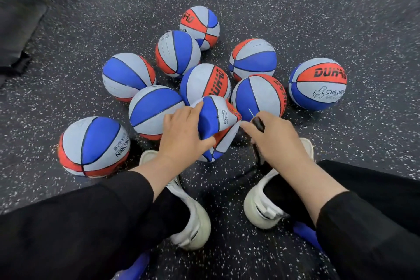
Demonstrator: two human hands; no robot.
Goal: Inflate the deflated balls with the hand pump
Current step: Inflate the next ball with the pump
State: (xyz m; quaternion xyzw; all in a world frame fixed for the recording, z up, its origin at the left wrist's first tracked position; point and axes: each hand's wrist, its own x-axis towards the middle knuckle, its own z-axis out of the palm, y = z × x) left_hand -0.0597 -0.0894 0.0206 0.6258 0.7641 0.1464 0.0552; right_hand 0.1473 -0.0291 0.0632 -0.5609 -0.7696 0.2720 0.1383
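A crumpled, deflated blue, white and red ball (219, 120) is held up just above the floor between my feet. My left hand (181, 136) grips its left side, fingers curled over the blue panel. My right hand (275, 138) holds the black pump hose end (259, 123), whose thin metal needle (251, 112) points up and left, close to the ball's right edge but apart from it. The black hose (255, 154) runs down under my right wrist. The pump body is hidden.
Several round balls of the same colours lie clustered on the dark speckled rubber floor (318, 18) beyond my hands, the nearest one (259, 95) right behind the needle. My white shoes (193, 218) stand below my wrists. A dark mat (18, 25) lies at far left.
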